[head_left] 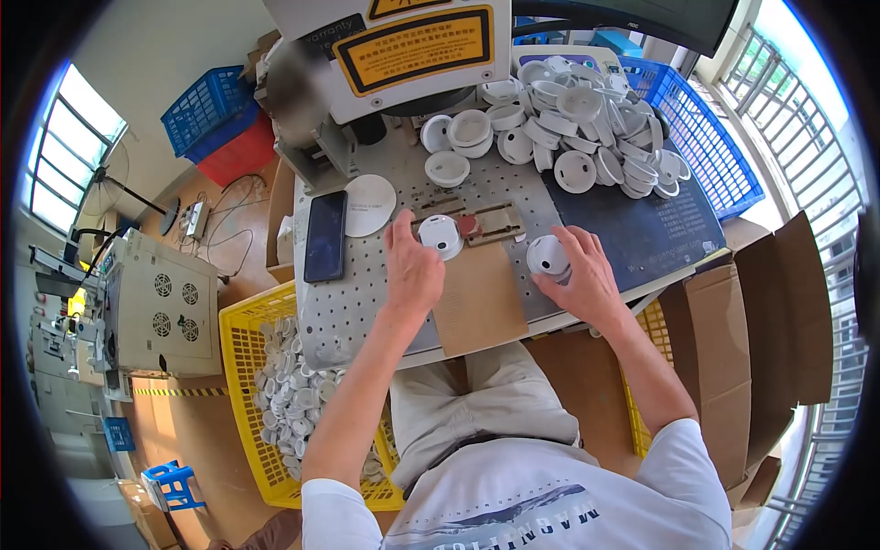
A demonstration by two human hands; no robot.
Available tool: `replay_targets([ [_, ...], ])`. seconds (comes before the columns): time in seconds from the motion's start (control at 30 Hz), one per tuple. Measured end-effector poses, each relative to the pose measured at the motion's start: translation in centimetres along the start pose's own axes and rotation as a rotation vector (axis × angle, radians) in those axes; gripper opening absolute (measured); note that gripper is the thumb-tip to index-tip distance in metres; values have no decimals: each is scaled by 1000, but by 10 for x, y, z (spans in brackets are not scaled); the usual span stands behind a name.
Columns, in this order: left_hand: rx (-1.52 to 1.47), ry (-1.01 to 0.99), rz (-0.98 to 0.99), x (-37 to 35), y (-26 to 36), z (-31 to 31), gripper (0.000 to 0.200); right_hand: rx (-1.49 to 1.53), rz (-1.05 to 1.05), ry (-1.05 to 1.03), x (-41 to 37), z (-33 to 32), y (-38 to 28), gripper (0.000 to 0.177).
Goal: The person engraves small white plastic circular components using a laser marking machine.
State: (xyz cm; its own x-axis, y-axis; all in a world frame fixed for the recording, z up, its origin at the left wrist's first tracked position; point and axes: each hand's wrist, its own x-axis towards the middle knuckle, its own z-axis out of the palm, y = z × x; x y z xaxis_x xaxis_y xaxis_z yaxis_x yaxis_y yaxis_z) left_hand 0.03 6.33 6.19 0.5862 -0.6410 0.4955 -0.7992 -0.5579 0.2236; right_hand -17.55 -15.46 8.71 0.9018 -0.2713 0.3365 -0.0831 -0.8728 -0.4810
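Observation:
My left hand (414,270) has its thumb and fingers around the edge of a white round plastic cap (440,236). That cap sits at the left part of a metal fixture (495,224) with a reddish piece in its middle. To the right, my right hand (587,282) grips another white round plastic cap (547,256) by its side, with small dark holes showing on top. Between the hands, a brown cardboard sheet (479,307) lies over the perforated metal worktable (357,312) and reaches past its front edge.
A heap of white caps (577,110) covers the back right, beside a blue basket (701,128). A phone (325,236) and a white disc (370,205) lie at left. Overhead hangs a machine head with a warning label (412,50). A yellow crate (240,367) holds more caps; cardboard boxes (715,357) stand right.

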Motion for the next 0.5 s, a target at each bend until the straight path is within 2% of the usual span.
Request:
replay_targets([
  [0.07, 18, -27, 60, 16, 7, 21, 11, -55, 77, 15, -3, -1, -2, 64],
  [0.13, 234, -245, 133, 24, 17, 39, 14, -10, 100, -35, 3, -4, -2, 66],
  [0.17, 219, -241, 141, 27, 22, 38, 14, -24, 108, -32, 4, -7, -3, 66],
  [0.23, 155, -368, 83, 17, 28, 29, 10, 126, -9, -19, 8, -10, -10, 67],
  [0.27, 137, -413, 58, 8, 29, 23, 9, 167, -38, -38, 11, -12, -17, 61],
  [0.33, 54, -229, 220, -31, 37, 12, 5, 214, -104, -98, 20, -2, -26, 56],
  [0.37, 63, -238, 214, -48, 33, 4, 5, 255, -160, -151, 23, 4, -29, 50],
  [0.4, 36, -189, 153, -66, 24, -5, 5, 271, -158, -155, 26, 14, -31, 50],
  [0.47, 16, -147, 76, -92, -3, -21, 6, 136, -423, -135, 31, 34, -36, 38],
  [0.5, 36, -101, -28, -101, -19, -29, 8, 143, -436, -148, 32, 37, -42, 38],
])
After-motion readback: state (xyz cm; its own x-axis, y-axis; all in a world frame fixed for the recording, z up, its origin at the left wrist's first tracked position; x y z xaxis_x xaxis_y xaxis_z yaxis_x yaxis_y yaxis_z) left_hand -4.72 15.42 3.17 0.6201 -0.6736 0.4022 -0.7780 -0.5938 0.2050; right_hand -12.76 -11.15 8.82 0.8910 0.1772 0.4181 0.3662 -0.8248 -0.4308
